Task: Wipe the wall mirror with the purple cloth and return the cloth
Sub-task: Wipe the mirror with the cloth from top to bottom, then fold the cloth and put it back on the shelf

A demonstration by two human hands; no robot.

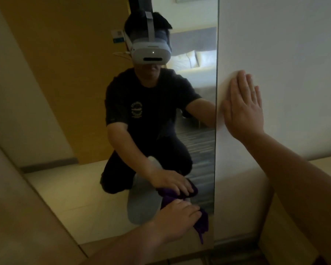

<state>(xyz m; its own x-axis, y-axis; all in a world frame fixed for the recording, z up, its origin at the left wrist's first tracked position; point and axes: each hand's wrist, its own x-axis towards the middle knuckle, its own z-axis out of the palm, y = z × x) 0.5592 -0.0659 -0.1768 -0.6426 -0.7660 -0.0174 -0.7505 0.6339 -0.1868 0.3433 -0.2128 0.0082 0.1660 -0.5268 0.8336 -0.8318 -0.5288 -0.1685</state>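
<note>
Left hand: pressed palm-down on the purple cloth, fingers spread over it rather than gripping, pinning it flat to the glass low down near the mirror's right edge.
Right hand: empty and open, fingers together, laid flat on the white wall just beside the mirror's edge; it looks like a brace to steady a low crouch.
Purple cloth: bunched under the left hand, a tail hanging below the fingers; touching the mirror close to its bottom corner.
Wall mirror: tall panel running down almost to the floor; it reflects a kneeling person in a dark shirt and white headset, and a bed behind.
Why so low: my guess is the lower strip is being wiped, hence the kneeling and the propping hand.
Progress: wiping seems well along; the cloth is not yet returned.
Where it goes back: no spot shows.
</note>
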